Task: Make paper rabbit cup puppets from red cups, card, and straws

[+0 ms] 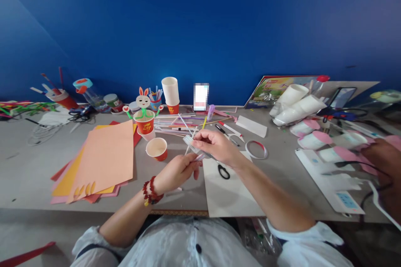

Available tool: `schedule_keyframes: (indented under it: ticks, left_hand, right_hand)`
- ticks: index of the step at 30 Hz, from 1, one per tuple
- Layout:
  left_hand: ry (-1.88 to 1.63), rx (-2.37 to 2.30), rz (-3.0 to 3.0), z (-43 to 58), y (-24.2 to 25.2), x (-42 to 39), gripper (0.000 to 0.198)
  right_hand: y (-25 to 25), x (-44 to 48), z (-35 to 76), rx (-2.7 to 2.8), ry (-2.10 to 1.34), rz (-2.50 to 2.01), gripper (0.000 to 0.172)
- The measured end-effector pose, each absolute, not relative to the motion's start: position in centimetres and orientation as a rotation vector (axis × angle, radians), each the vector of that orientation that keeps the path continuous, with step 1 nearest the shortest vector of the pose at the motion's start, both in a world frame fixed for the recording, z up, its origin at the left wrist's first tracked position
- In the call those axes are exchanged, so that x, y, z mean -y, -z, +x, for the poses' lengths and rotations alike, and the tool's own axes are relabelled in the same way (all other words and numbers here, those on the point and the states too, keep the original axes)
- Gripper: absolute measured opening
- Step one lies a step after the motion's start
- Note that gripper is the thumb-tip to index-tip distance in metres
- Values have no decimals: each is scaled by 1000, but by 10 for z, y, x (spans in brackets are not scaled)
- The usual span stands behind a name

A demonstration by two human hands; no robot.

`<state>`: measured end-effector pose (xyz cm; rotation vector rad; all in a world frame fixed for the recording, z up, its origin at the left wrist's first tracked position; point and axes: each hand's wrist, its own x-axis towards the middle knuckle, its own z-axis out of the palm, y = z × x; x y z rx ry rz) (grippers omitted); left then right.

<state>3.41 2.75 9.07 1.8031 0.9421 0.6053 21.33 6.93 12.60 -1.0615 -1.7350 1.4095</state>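
Observation:
Near the middle of the desk, my right hand (214, 145) pinches a small clear, whitish piece (191, 143) that looks like plastic or tape. Just below and to the left, my left hand (181, 170) is closed on a thin pale pink-and-white strip (199, 157). The two hands are close together. Black-handled scissors (223, 171) lie beneath my right forearm, on a white sheet (230, 196). An open paper cup (156, 149) stands left of my hands. Behind it is a red cup (145, 125) with a paper rabbit (143, 101) and green arms.
Coloured paper sheets (109, 158) are stacked at the left. Straws and sticks (175, 123) lie behind my hands. A tape roll (256, 149) and a white power strip (328, 181) are to the right. Another person's arm (384, 167) reaches in at the right edge.

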Motion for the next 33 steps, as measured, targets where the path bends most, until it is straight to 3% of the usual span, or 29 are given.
schedule_keyframes:
  ticks: [15,22,27,33]
  left_hand:
    - [-702,-828,1407,28,-75,-32,51]
    - [-985,-957,1494,34,-79,-25,32]
    - [-1207,-1060,1762,36,-82,-23,17]
    - [-1199,-1049,1769,38,-80,-17,18]
  right_hand:
    - [-150,-44,218,2078,-962,-858,5]
    - [-150,-28,212,2189,-552,-930,31]
    - [-138,-7,207,2134,-343,-933,11]
    - [-132,2,211,2080,-327,-975,22]
